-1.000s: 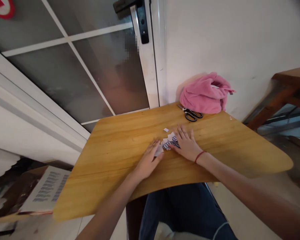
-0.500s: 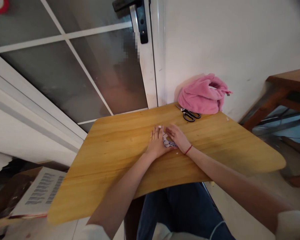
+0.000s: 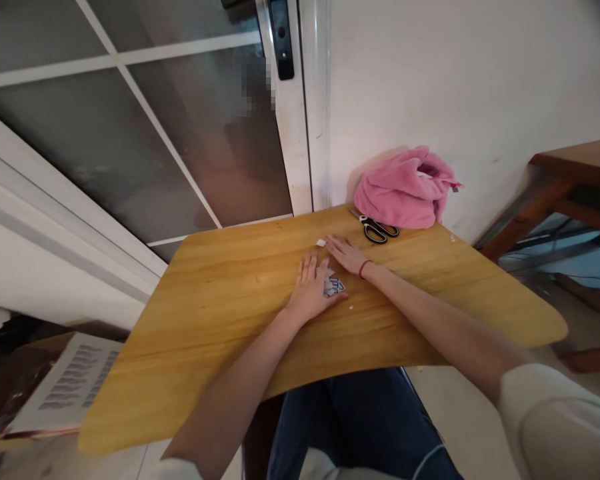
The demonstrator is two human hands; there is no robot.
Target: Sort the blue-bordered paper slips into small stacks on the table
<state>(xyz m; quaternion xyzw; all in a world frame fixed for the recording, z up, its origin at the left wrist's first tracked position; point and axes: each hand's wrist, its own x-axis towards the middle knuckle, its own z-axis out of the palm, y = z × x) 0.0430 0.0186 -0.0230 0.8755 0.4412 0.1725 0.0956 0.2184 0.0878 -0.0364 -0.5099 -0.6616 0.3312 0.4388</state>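
As the left hand [image 3: 310,290] lies spread over paper pieces [image 3: 334,287] on the counter [image 3: 205,320], the right hand [image 3: 347,255], fingers extended, sits by a white scrap [image 3: 321,243]; scissors [image 3: 371,225] and pink cloth [image 3: 405,190] flank the back edge; wood extends both sides.

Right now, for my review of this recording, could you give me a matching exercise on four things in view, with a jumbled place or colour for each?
1. Scissors
2. Cloth bundle
3. Left hand
4. Right hand

A. Partly covering the patterned paper pieces
B. Pink
C. Nearest the small white scrap
D. Black and white

Pairs: 1-D, 2-B, 3-A, 4-C.
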